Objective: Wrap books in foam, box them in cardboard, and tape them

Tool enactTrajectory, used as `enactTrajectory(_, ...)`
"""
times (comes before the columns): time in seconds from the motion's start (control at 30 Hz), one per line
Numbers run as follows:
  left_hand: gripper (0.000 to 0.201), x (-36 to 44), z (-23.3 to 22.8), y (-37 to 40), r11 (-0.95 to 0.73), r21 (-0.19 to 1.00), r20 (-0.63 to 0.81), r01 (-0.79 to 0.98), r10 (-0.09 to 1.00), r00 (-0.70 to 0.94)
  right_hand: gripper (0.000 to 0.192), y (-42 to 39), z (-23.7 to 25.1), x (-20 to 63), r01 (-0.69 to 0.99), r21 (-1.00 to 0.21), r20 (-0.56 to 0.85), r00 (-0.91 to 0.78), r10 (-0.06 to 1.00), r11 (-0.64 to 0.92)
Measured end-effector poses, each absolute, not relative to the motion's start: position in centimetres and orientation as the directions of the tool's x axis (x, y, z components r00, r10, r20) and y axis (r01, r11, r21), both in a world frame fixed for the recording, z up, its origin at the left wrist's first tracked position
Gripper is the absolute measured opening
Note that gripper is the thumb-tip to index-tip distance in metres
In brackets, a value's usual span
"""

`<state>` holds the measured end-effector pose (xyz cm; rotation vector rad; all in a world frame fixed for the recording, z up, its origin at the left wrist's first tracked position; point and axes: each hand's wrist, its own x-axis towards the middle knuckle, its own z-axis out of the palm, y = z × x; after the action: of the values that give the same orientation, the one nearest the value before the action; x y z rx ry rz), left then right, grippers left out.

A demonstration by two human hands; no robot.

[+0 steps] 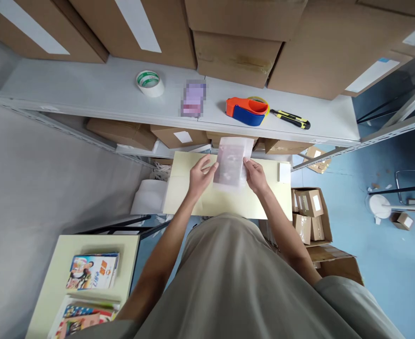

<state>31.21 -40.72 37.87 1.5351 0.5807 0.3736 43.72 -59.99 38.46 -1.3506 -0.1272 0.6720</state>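
A translucent plastic bag (pixel 231 162), pinkish and slightly blurred, is held up over the pale yellow tabletop (pixel 225 202). Its right edge is pinched between the thumb and fingers of my right hand (pixel 257 176). My left hand (pixel 202 176) is at the bag's left edge with its fingers apart and curved; the thumb tip is close to the edge, and whether it touches is hard to tell. What lies inside the bag, if anything, cannot be made out. A small white block or pad (pixel 284 172) lies on the tabletop to the right of my right hand.
On the grey shelf (pixel 108 89) ahead are a tape roll (pixel 150 84), an orange and blue tape dispenser (pixel 247 111) and a utility knife (pixel 291 119). Cardboard boxes (pixel 235 56) stand behind. Books (pixel 92 271) lie on a side table at left; an open carton (pixel 322 216) sits at right.
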Motion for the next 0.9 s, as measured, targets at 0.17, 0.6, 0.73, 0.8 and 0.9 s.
enactTrajectory(0.17,0.078,31.3,37.6,-39.3,0.326,0.920,-0.332,0.220,0.347,0.877,0.069,-60.5,37.7,43.9,-0.498,-0.864,-0.364,0.716,0.595,0.070)
enactTrajectory(0.6,0.063,30.1,36.9,-40.4,-0.030,0.976,-0.155,0.218,0.608,0.779,0.061,-59.6,37.2,42.7,-0.544,-0.836,-0.399,0.694,0.600,0.073)
enactTrajectory(0.73,0.049,29.6,38.1,-43.1,-0.199,0.964,-0.044,0.175,0.534,0.844,0.058,-58.4,37.9,41.0,-0.481,-0.876,-0.368,0.723,0.584,0.043)
enactTrajectory(0.8,0.052,29.5,38.3,-44.1,-0.206,0.964,-0.034,0.171,0.541,0.841,0.058,-57.8,38.1,40.1,-0.436,-0.899,-0.334,0.734,0.592,0.033)
enactTrajectory(0.9,0.047,29.4,37.2,-43.9,-0.116,0.973,-0.093,0.202,0.602,0.793,0.059,-57.1,38.0,39.1,-0.376,-0.926,-0.275,0.717,0.640,0.023)
